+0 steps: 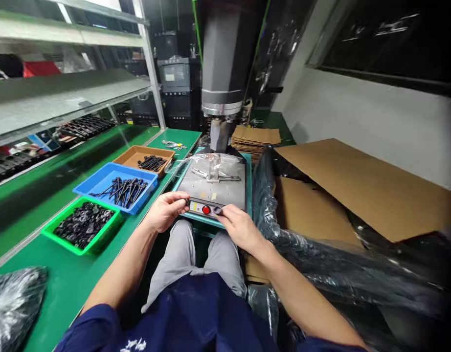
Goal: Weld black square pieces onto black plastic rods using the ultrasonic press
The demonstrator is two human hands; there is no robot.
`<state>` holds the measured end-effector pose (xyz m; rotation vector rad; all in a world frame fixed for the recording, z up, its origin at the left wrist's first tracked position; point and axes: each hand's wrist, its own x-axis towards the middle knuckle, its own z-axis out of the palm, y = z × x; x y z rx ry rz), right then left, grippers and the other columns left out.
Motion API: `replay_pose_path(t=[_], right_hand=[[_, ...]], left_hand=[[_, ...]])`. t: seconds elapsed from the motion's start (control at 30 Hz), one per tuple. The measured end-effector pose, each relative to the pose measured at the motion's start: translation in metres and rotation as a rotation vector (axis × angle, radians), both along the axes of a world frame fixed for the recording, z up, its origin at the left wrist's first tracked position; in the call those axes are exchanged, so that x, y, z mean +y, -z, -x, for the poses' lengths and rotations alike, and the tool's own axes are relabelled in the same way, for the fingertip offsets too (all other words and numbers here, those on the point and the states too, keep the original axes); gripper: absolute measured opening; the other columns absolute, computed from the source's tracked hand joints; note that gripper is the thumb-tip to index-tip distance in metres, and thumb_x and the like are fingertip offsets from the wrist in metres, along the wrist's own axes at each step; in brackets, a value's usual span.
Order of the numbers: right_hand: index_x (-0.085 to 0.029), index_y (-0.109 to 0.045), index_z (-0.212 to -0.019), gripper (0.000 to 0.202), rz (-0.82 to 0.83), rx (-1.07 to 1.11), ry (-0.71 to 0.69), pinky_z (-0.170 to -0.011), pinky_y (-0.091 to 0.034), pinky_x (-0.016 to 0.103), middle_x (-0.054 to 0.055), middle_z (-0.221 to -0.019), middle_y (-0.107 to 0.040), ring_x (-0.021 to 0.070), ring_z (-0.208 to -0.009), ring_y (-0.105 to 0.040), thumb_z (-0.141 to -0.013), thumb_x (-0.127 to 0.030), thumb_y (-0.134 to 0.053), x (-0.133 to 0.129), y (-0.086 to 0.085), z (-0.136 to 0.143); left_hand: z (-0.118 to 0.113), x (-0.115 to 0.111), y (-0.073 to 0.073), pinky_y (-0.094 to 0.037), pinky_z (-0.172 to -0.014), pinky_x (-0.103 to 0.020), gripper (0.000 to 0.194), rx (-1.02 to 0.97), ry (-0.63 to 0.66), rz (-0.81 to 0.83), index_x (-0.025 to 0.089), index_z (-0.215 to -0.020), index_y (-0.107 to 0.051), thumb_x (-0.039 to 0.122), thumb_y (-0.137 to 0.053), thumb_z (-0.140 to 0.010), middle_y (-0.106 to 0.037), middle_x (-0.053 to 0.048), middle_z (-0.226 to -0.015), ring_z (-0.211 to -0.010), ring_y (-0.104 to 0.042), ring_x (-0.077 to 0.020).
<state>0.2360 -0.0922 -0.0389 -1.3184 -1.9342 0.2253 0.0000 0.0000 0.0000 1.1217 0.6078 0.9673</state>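
Observation:
My left hand (169, 211) is closed, thumb and fingertips pinched at a small black part (188, 202) by the left end of the machine's front panel. At the right end, the fingers of my right hand (242, 226) close round another small dark part (218, 210). Whether these parts are loose or fixed to the panel, I cannot tell. Between the hands sits a red button (206, 209) on the panel. Behind it, the grey machine base (196, 187) carries a metal fixture (213, 175), partly under clear plastic. The press head (220, 133) hangs above.
On the green bench at left stand a green tray (117, 226) of small black parts, a blue tray (95, 180) of black rods with heads, and a brown tray (128, 155) of dark pieces. A plastic-lined box with cardboard (313, 210) stands at right. A plastic bag (16, 303) lies near left.

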Motion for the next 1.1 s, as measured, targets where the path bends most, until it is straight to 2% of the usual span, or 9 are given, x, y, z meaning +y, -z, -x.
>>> replay_pose_path(t=[0.1, 0.2, 0.3, 0.43, 0.5, 0.67, 0.83, 1.0, 1.1], right_hand=[[-0.018, -0.062, -0.095, 0.016, -0.032, -0.043, -0.005, -0.075, -0.045, 0.031, 0.006, -0.087, -0.059, 0.02, -0.081, -0.057, -0.1, -0.019, -0.047, 0.004, -0.003, 0.021], [-0.019, -0.062, -0.099, 0.017, -0.059, -0.042, 0.017, -0.074, -0.044, 0.031, 0.005, -0.088, -0.057, 0.0195, -0.081, -0.056, -0.101, -0.022, -0.045, 0.005, -0.007, 0.03], [-0.018, -0.06, -0.088, 0.021, -0.043, 0.016, -0.013, -0.069, -0.041, 0.03, 0.004, -0.082, -0.053, 0.0177, -0.075, -0.052, -0.101, -0.023, -0.044, 0.006, -0.009, 0.028], [-0.019, -0.051, -0.071, 0.029, 0.067, 0.171, -0.144, -0.064, -0.038, 0.028, 0.0, -0.072, -0.048, 0.0151, -0.068, -0.048, -0.099, -0.024, -0.046, 0.012, -0.007, 0.022], [-0.019, -0.049, -0.068, 0.031, 0.106, 0.204, -0.168, -0.063, -0.037, 0.027, 0.0, -0.069, -0.048, 0.0147, -0.067, -0.047, -0.098, -0.024, -0.047, 0.017, -0.006, 0.023], [-0.018, -0.051, -0.07, 0.03, 0.072, 0.189, -0.014, -0.065, -0.037, 0.029, 0.001, -0.072, -0.05, 0.0152, -0.068, -0.048, -0.099, -0.025, -0.045, 0.027, -0.002, 0.029], [-0.019, -0.05, -0.067, 0.035, 0.277, 0.281, -0.037, -0.057, -0.038, 0.026, -0.002, -0.062, -0.05, 0.0132, -0.058, -0.049, -0.099, -0.03, -0.045, 0.031, 0.009, 0.035], [-0.015, -0.064, -0.097, 0.024, -0.021, -0.011, 0.261, -0.071, -0.047, 0.033, 0.009, -0.086, -0.06, 0.0213, -0.077, -0.057, -0.1, -0.023, -0.041, 0.021, 0.019, 0.044], [-0.016, -0.065, -0.099, 0.025, -0.038, -0.081, 0.285, -0.071, -0.049, 0.033, 0.009, -0.085, -0.06, 0.0214, -0.076, -0.058, -0.101, -0.023, -0.041, 0.017, 0.021, 0.042]], left_hand=[[-0.013, -0.001, 0.004, -0.046, -0.058, -0.021, 0.026, 0.045, 0.12, -0.04, 0.015, -0.086, -0.078, 0.028, -0.087, -0.064, -0.067, -0.005, -0.094, -0.063, -0.06, -0.0085], [-0.021, -0.002, 0.009, -0.045, -0.058, -0.021, 0.027, 0.074, 0.2, -0.003, 0.015, -0.089, -0.078, 0.027, -0.086, -0.066, -0.067, -0.005, -0.088, -0.061, -0.057, -0.0072], [-0.026, -0.001, 0.015, -0.044, -0.058, -0.021, 0.03, 0.049, 0.207, 0.069, 0.015, -0.093, -0.079, 0.026, -0.087, -0.066, -0.067, -0.004, -0.083, -0.06, -0.055, -0.0063], [-0.032, 0.004, 0.021, -0.043, -0.054, -0.02, 0.034, -0.006, 0.217, 0.18, 0.015, -0.091, -0.079, 0.027, -0.09, -0.061, -0.067, -0.004, -0.077, -0.057, -0.053, -0.006], [-0.035, 0.008, 0.023, -0.044, -0.054, -0.019, 0.036, -0.018, 0.245, 0.265, 0.014, -0.09, -0.079, 0.028, -0.091, -0.059, -0.067, -0.004, -0.076, -0.058, -0.055, -0.0067], [-0.038, 0.024, 0.029, -0.046, -0.054, -0.018, 0.039, -0.034, 0.248, 0.347, 0.013, -0.092, -0.078, 0.027, -0.091, -0.058, -0.067, -0.003, -0.073, -0.058, -0.055, -0.0065], [-0.039, 0.031, 0.042, -0.048, -0.055, -0.018, 0.04, -0.048, 0.282, 0.353, 0.012, -0.095, -0.076, 0.028, -0.09, -0.06, -0.068, -0.005, -0.076, -0.061, -0.058, -0.0079], [-0.047, 0.031, 0.053, -0.047, -0.052, -0.017, 0.038, -0.104, 0.292, 0.443, 0.012, -0.096, -0.075, 0.025, -0.088, -0.063, -0.064, -0.002, -0.075, -0.058, -0.054, -0.0055], [-0.052, 0.034, 0.056, -0.048, -0.054, -0.018, 0.037, -0.091, 0.366, 0.487, 0.013, -0.097, -0.075, 0.024, -0.087, -0.064, -0.064, -0.002, -0.076, -0.06, -0.055, -0.0066]])
